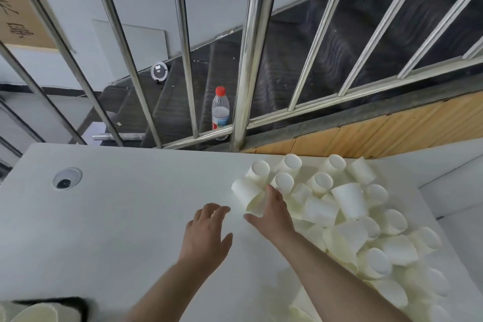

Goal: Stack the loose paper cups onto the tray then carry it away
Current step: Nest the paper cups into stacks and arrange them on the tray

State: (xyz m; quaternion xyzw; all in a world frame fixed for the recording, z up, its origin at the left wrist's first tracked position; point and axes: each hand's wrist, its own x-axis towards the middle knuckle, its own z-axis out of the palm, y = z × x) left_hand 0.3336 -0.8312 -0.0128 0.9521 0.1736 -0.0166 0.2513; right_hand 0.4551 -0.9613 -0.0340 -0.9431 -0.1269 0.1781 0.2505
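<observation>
Many loose white paper cups point(350, 206) lie in a pile on the right side of the white table point(125, 212), some on their sides, some upside down. My right hand point(271, 213) reaches into the pile's left edge, its fingers around a tipped cup point(245, 195). My left hand point(206, 232) hovers flat over the bare table just left of it, fingers spread, holding nothing. At the bottom left corner a dark tray point(75, 304) edge shows with cup rims point(34, 312) on it.
A round cable hole point(67, 178) sits in the table at the left. Behind the table stands a steel railing point(248, 60) over a dark stairwell. A red-capped plastic bottle point(220, 110) stands by the railing post.
</observation>
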